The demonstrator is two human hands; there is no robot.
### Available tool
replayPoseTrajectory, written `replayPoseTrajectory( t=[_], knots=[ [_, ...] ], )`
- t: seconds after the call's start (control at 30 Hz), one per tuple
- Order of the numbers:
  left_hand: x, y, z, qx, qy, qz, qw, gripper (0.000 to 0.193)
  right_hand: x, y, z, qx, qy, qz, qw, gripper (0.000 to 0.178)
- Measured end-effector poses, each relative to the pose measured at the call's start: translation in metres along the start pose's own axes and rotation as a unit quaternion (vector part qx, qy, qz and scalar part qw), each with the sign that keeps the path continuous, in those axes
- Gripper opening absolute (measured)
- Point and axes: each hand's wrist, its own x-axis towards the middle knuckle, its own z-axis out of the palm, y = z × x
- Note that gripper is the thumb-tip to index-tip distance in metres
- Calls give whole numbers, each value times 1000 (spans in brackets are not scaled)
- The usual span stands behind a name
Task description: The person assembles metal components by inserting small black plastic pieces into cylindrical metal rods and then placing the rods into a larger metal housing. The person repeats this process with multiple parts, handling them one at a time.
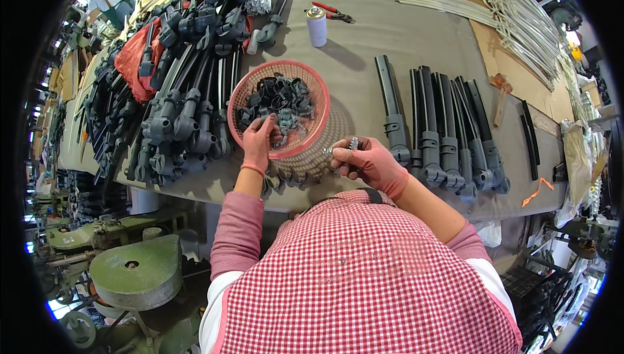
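A pink plastic basket [328, 87] stands on the table in front of me, holding black curved plastic clips [276, 94] and a heap of metal springs [289, 120]. My left hand [259, 141], in a coral glove, reaches over its near rim beside the springs. Its fingers are curled together, and what they pinch, if anything, is hidden. To the right of the basket, my right hand [374, 167], gloved too, is closed on small coil springs [353, 143]; one pokes up above the fingers and another shows at the thumb tip.
Black tube assemblies [188, 113] are piled at left; several more [432, 146] lie in a row at right. Beyond the basket stand a spray can [316, 27] and red-handled pliers [333, 13]. Pale rods [520, 26] lie far right, near a screwdriver [500, 97] and orange strip [537, 193].
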Motion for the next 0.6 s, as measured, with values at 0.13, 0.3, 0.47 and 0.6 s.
replayPoseTrajectory(
  t=[0.13, 0.3, 0.47, 0.6],
  knots=[
    [-46, 29, 38, 34, -93, -19, 995, 21, -9, -1, 5, 17, 13, -45, 999, 27],
    [-100, 59, 73, 56, -165, -25, 984, 27, -21, -2, 5, 0, 2, -85, 996, 27],
    [-131, 69, 90, -3, -195, -11, 981, 24, -26, 0, 5, -16, -12, -83, 996, 24],
    [-139, 75, 89, -11, -206, -11, 978, 20, -31, 0, 9, -51, -46, -51, 996, 29]
  ],
)
